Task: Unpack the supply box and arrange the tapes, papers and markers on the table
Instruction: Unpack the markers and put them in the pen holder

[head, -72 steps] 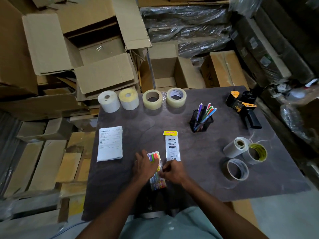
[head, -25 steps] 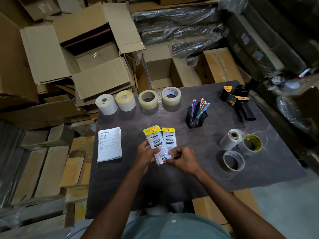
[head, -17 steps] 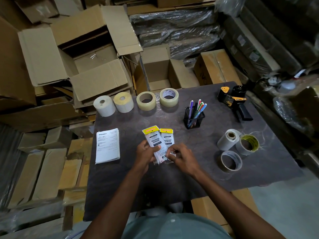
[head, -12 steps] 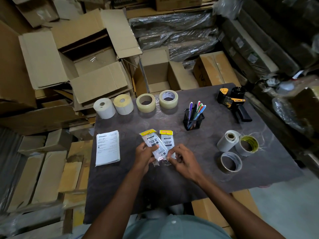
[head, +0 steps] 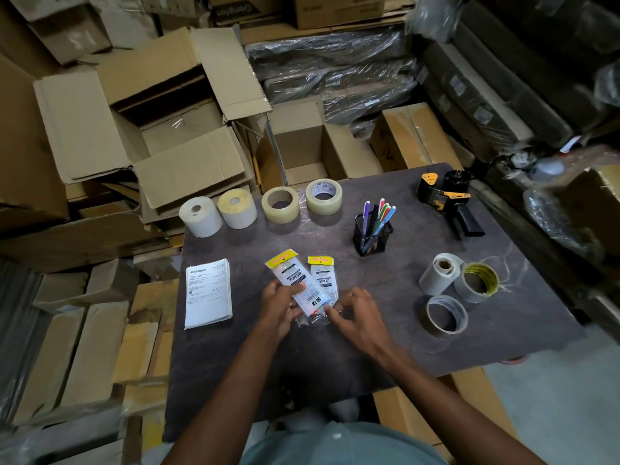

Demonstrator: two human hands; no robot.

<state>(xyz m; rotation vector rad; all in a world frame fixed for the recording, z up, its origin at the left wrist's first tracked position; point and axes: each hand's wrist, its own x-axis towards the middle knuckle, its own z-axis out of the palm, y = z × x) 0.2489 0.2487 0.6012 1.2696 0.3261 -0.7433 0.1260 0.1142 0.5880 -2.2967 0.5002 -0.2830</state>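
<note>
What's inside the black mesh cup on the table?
The mesh cup holds several pens standing tips-down, their purple, pink, green, orange and blue tops sticking out. Their lower ends show only dimly through the mesh; the cup's bottom is hidden.

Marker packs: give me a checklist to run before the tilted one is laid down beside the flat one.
1. Grip: left hand holds the tilted marker pack; right hand pinches its lower end. Ok.
2. Second marker pack lies flat on the table. Ok.
3. Bare table left of it, before the paper stack. Ok.
4. Tilted pack overlaps the flat one's left edge, so they are not yet parallel. Not ok.
5. Pen holder and tape rolls stand clear of the spot. Ok.
6. Pack seal intact. Cannot tell.
</note>
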